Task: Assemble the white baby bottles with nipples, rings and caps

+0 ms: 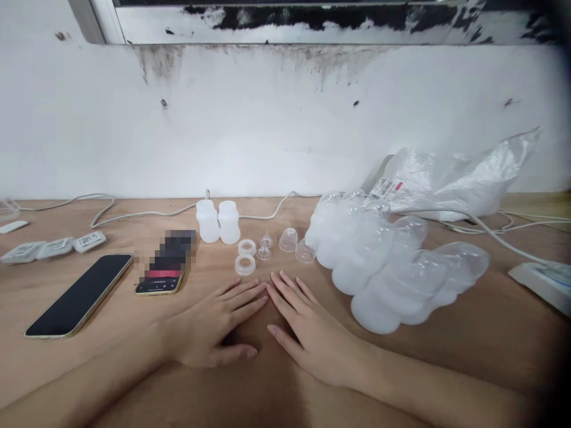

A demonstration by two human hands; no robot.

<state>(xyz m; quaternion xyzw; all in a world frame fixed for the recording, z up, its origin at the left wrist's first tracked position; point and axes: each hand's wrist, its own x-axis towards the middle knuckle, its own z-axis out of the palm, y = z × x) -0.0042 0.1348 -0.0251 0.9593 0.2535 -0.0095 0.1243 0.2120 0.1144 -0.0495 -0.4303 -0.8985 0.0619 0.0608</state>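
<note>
My left hand (218, 324) lies flat on the wooden table, fingers stretched out, holding nothing. Beside it my right hand (307, 333) rests flat too, its fingertips close to those of the left. Just beyond the fingers are two white collar rings (245, 272), two clear bottle nipples (264, 254) and two clear dome caps (289, 240). Behind the rings stand two frosted white baby bottle bodies (229, 223), side by side. To the right of my right hand, several capped baby bottles (377, 303) lie in a heap, tilted with their clear caps pointing up and right.
At left lie a dark-screened phone (80, 297) and a second phone (158, 286) with its screen partly pixelated. Several small white labelled packs (56, 248) sit farther left. A plastic bag (468, 175), white cables (281, 209) and a white device (544, 282) are near the wall and right side.
</note>
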